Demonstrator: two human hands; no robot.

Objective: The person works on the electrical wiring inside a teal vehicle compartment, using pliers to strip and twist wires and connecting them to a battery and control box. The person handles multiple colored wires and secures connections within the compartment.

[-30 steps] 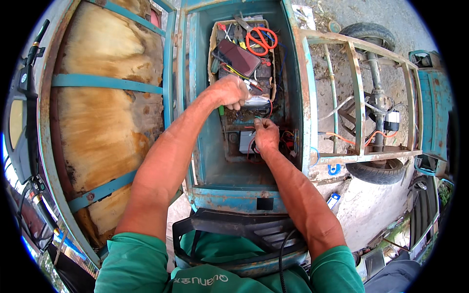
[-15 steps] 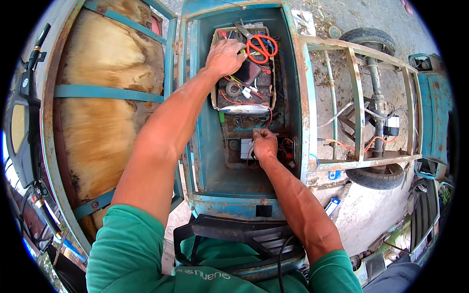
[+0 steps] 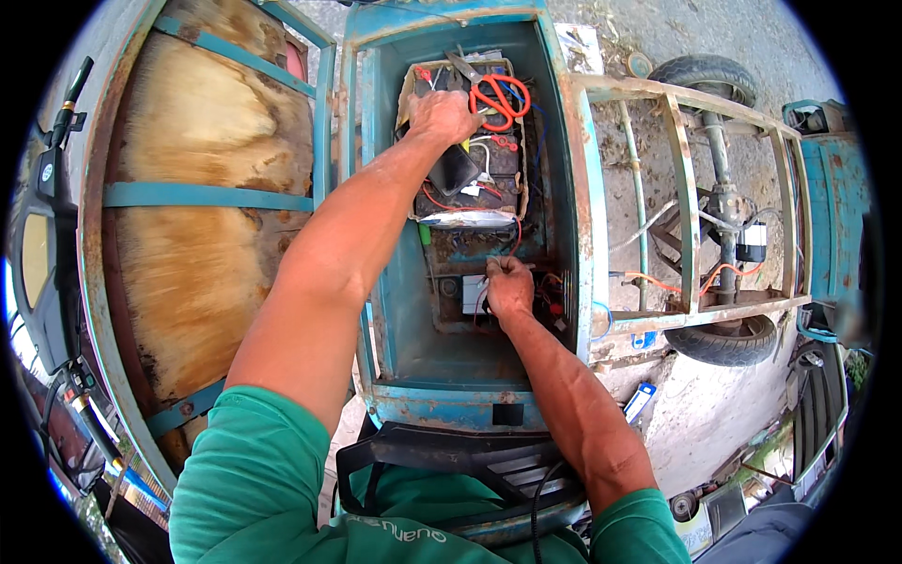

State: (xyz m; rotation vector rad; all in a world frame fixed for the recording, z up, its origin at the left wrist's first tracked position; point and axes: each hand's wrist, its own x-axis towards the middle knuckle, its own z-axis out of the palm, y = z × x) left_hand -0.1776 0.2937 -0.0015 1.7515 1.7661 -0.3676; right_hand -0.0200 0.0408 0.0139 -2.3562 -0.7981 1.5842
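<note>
Left hand reaching up to the tool tray

The left hand (image 3: 442, 115) is stretching farther up the rusty teal metal compartment (image 3: 564, 188) than a second ago, when it was hovering mid-box close above the right hand (image 3: 508, 285); now it is resting at the top of the shallow cardboard tray of tools and wires (image 3: 467, 202), just beside the orange-handled scissors (image 3: 498, 99), well apart from the right hand. The left forearm is lying nearly straight, and the green sleeve (image 3: 254, 479) is filling more of the lower edge.

White rectangular label (image 3: 474, 293) low in the blue compartment; small blue-white package (image 3: 641, 400) on ground
</note>
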